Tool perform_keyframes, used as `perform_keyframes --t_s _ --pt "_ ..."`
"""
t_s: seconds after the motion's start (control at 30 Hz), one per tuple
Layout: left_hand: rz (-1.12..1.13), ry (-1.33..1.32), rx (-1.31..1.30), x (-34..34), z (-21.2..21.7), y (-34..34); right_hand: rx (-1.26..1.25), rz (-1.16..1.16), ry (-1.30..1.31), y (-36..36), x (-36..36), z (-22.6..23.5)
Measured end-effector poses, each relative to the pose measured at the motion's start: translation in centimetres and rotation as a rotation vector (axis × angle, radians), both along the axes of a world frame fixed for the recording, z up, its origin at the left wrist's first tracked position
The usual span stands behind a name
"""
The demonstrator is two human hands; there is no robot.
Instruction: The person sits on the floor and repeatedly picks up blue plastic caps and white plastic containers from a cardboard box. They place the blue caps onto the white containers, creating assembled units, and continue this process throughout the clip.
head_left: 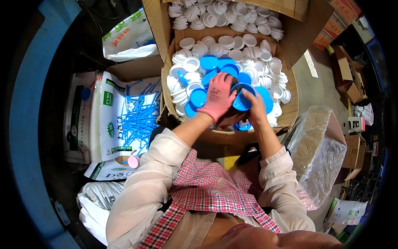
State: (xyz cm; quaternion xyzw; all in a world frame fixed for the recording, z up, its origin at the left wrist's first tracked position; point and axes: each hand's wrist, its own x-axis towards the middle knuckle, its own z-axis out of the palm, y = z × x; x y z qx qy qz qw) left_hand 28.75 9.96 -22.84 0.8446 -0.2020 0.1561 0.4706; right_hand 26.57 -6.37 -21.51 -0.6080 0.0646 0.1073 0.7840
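Note:
My right hand, bare, pinches the rim of a round blue plastic cap, which is tilted so its hollow inside shows. Beside it, my left hand wears a pink work glove with dark fingertips. Its fingers curl inward close to the cap; what they hold, if anything, is hidden. A dark reddish-brown shape shows beneath both hands, too covered to name. Around them, more blue caps lie loose on many white plastic caps heaped in a large cardboard box.
More white caps fill the far part of the box. To the left, thin blue plastic sticks lie piled on a printed white sack. A plastic-wrapped carton stands to the right, with open cardboard boxes on the floor beyond.

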Motion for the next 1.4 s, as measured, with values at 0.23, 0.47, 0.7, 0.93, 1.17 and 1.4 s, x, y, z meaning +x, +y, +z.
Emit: perform_keyframes --t_s 0.23,0.47,0.7,0.93,1.17,1.4 --pt "0.231 0.657 0.771 3.2 -1.7 8.2 -0.799 -0.174 -0.309 -4.0 3.7 -0.1" --pt "0.185 0.444 0.361 4.1 -3.4 8.2 -0.856 -0.335 -0.78 -2.4 1.1 1.4" --pt "-0.586 0.898 -1.451 2.2 -0.9 2.7 -0.913 0.01 -1.137 1.1 -1.1 -0.1" --pt "-0.875 1.016 -1.385 1.5 -3.0 0.6 -0.887 0.046 -1.23 4.1 -3.1 0.6" --pt "-0.461 0.858 -1.445 -0.1 -2.0 -0.1 -0.978 -0.187 -0.977 1.8 -0.8 1.6" --pt "-0.173 0.426 -0.927 1.3 -1.4 1.3 -0.347 -0.089 -0.436 -1.2 1.6 -1.2"
